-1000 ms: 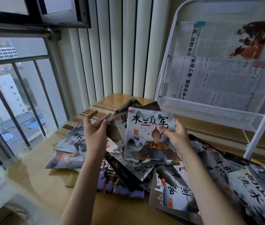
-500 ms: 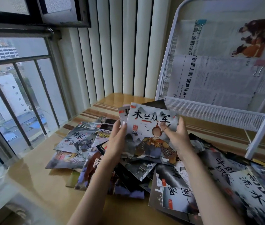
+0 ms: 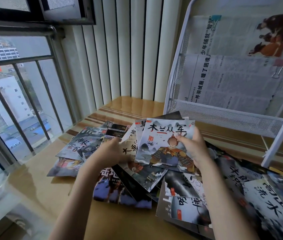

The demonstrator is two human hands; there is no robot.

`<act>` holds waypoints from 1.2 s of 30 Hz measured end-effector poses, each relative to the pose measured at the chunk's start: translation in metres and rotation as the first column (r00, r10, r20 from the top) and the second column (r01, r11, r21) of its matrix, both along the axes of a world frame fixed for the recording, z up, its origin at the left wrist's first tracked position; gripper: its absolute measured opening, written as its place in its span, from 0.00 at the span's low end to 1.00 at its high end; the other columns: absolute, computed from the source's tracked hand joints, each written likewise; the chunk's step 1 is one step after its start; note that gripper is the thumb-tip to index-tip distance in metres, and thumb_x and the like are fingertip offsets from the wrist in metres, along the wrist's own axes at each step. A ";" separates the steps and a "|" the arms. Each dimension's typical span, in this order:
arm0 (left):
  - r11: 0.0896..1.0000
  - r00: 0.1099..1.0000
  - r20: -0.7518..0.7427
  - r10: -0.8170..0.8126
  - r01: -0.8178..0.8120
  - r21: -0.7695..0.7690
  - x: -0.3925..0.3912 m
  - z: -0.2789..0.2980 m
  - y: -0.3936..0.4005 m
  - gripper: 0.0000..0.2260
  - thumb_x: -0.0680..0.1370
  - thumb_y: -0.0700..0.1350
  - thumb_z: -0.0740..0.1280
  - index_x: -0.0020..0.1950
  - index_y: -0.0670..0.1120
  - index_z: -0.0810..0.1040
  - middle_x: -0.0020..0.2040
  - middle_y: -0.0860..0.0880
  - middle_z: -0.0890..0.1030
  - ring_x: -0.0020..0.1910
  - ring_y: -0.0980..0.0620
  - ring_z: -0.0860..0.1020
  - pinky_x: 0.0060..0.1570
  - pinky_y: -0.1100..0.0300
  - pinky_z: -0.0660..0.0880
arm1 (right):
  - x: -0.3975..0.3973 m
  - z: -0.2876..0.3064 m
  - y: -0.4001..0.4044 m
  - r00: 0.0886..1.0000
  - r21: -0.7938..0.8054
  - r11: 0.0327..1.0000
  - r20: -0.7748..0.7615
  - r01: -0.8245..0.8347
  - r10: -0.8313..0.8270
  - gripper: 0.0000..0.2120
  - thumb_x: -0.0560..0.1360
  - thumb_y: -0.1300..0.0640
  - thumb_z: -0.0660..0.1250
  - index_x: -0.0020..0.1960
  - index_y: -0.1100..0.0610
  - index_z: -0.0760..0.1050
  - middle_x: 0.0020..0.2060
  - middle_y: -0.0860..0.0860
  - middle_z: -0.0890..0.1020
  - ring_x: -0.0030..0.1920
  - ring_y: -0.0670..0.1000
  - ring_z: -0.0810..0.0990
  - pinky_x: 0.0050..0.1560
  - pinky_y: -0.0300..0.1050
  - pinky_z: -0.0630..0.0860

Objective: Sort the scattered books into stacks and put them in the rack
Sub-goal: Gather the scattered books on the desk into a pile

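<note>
Head view: hands on books

Right hand [image 3: 191, 148] pinches the top book [image 3: 165, 144], lifted above the scattered pile [image 3: 128, 184]. Left hand [image 3: 110, 151] seems to grip a book beside it. White rack [image 3: 223, 116] stands just beyond.

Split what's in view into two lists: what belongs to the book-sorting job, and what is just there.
Part of the job:
- scattered thin picture books on the wooden table
- warrior-cover book, in the right hand grip
- left hand, on a book beside it
- white metal mesh rack

Just there:
- clipped newspapers in the rack
- white vertical blinds
- window railing
</note>
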State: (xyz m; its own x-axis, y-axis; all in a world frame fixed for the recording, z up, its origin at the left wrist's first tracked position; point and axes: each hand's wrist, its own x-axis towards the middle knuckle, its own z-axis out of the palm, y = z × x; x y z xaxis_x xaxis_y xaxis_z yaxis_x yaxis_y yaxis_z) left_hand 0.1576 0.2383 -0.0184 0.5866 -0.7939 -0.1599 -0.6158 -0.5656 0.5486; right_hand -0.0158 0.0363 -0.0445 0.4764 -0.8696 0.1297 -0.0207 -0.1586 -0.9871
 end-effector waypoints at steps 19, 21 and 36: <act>0.497 0.841 -0.541 -0.023 -0.460 -0.736 0.009 0.002 0.000 0.19 0.71 0.31 0.71 0.56 0.48 0.74 0.47 0.42 0.83 0.42 0.48 0.82 0.42 0.56 0.81 | -0.004 0.010 0.011 0.988 -0.031 0.988 -0.032 -0.153 0.152 0.30 0.73 0.52 0.71 0.70 0.52 0.63 0.53 0.39 0.75 0.57 0.43 0.73 0.62 0.44 0.68; 0.482 0.867 -0.494 -0.065 -0.406 -0.776 0.005 0.007 -0.004 0.16 0.73 0.33 0.70 0.58 0.46 0.74 0.44 0.44 0.84 0.40 0.51 0.82 0.42 0.58 0.81 | -0.006 0.016 0.016 0.978 -0.028 0.978 -0.032 -0.205 0.204 0.30 0.75 0.56 0.68 0.72 0.55 0.60 0.45 0.33 0.68 0.48 0.37 0.69 0.55 0.34 0.65; 0.825 0.993 0.114 0.015 0.053 -0.563 -0.017 0.021 -0.032 0.34 0.77 0.66 0.39 0.77 0.49 0.38 0.64 0.56 0.73 0.67 0.63 0.51 0.68 0.50 0.26 | 0.001 0.010 0.007 0.966 0.161 0.953 0.073 -0.258 0.249 0.42 0.59 0.49 0.79 0.68 0.54 0.65 0.61 0.55 0.77 0.60 0.55 0.78 0.61 0.60 0.74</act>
State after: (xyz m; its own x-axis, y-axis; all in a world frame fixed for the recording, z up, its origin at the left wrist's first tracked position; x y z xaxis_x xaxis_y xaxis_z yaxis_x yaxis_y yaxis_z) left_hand 0.1409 0.2063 0.0023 0.5574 -0.7364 0.3834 -0.6977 -0.1652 0.6970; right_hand -0.0149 0.0434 -0.0340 0.6808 -0.7321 0.0228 0.0502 0.0156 -0.9986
